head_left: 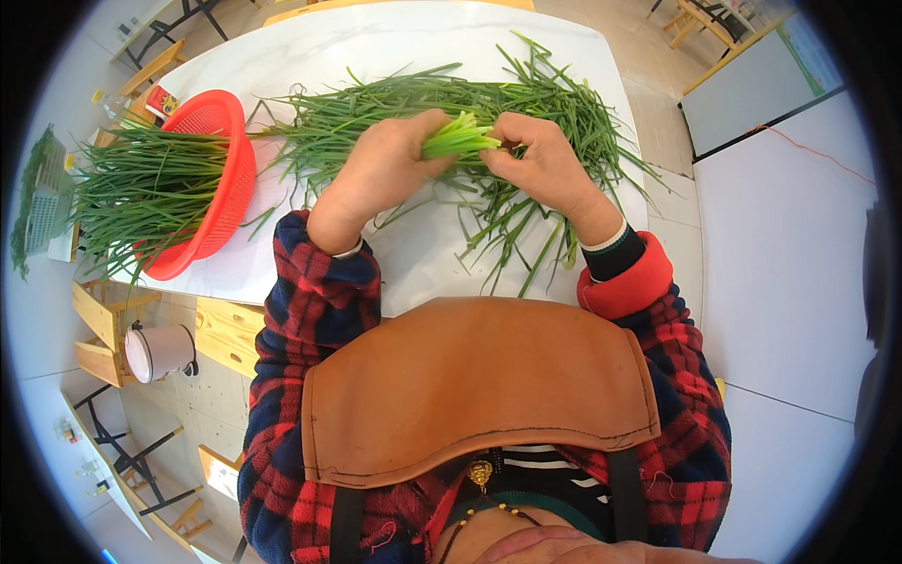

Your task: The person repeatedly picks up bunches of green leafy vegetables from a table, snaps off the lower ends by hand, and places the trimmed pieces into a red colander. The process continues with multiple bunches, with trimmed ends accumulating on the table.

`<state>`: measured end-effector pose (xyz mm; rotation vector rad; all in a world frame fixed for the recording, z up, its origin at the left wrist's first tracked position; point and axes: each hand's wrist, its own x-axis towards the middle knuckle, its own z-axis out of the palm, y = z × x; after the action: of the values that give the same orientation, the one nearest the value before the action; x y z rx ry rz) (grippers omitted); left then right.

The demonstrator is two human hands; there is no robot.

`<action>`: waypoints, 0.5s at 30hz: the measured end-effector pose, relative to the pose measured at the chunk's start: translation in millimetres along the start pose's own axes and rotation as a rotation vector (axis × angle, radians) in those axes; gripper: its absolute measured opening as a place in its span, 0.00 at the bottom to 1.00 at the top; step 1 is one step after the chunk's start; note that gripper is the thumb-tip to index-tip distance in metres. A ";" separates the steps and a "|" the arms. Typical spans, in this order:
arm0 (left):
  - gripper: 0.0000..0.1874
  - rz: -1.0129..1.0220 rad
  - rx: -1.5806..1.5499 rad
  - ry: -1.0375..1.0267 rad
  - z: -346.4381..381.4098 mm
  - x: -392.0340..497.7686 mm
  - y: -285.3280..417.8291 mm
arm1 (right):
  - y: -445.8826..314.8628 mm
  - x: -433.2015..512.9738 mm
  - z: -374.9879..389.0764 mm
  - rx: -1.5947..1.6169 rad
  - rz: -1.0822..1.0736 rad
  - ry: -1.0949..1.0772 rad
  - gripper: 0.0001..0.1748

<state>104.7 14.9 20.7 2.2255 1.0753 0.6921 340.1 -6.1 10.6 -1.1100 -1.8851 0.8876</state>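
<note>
My left hand [394,158] is closed around a bunch of green chives [461,137], with its pale stem ends pointing right. At those ends, the thumb and fingers of my right hand [539,158] are bent and pinch at the stem tips. Beneath and behind both hands, a long loose heap of chives [564,106] spreads over the white marble-look table [338,35]. Some stray leaves lie nearer to me, below my right hand. To the left, a red plastic colander [243,176] leans over with more chives [155,176] laid in it, their leaves hanging past its left side.
Behind the colander are a red packet [162,102] and a clear bottle [109,102]. A lidded pedal bin [161,352] and wooden stools [99,317] stand on the floor at left. White panels [782,247] rise to the right. My brown apron [479,388] meets the table's near edge.
</note>
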 end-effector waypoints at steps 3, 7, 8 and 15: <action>0.12 0.001 -0.006 -0.023 1.3 -0.2 0.1 | -1.9 -0.5 1.0 0.018 -0.007 0.040 0.08; 0.15 -0.042 -0.183 -0.022 7.6 1.3 0.7 | -1.6 -1.2 4.5 0.052 0.013 0.088 0.08; 0.15 -0.038 -0.210 -0.006 9.4 1.4 1.0 | -1.1 -0.8 5.8 0.065 0.014 0.108 0.08; 0.19 -0.057 -0.258 -0.001 13.2 1.4 1.2 | 3.2 -1.0 13.9 0.114 0.030 0.188 0.07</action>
<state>114.8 11.9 12.5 1.9687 0.9850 0.7596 329.6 -8.4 1.1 -1.1139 -1.6484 0.8648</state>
